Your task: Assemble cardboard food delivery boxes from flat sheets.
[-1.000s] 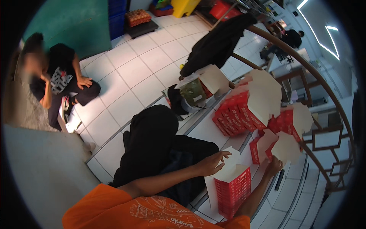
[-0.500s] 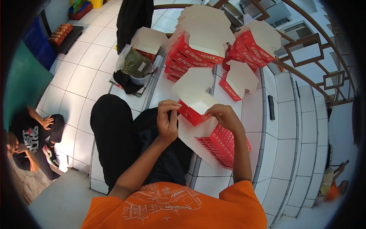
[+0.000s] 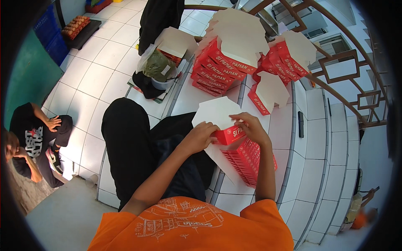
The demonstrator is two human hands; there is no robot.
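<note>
A red cardboard food box [image 3: 228, 136] with a raised white lid is in front of me, over a stack of flat red cartons [image 3: 246, 162]. My left hand [image 3: 200, 137] pinches the box's near left corner. My right hand [image 3: 252, 127] grips its right side, the fingers bent over the top edge by the lid. The finger and thumb tips are partly hidden behind the cardboard. Beyond, a single folded box [image 3: 259, 100] stands with its lid open. Farther off are a tall stack of open boxes [image 3: 213, 69] and a smaller stack [image 3: 287, 58] to its right.
A black phone-like object [image 3: 300, 124] lies on the tiled step at right. A bag with green contents [image 3: 158, 67] stands by a box at far left. Another person [image 3: 37, 140] sits at left. A brown metal railing [image 3: 341, 67] curves along the far right.
The box has turned and come lower, over the flat cartons, its red front now facing me. Both hands have shifted their grip, the left further right. The whole view has moved slightly.
</note>
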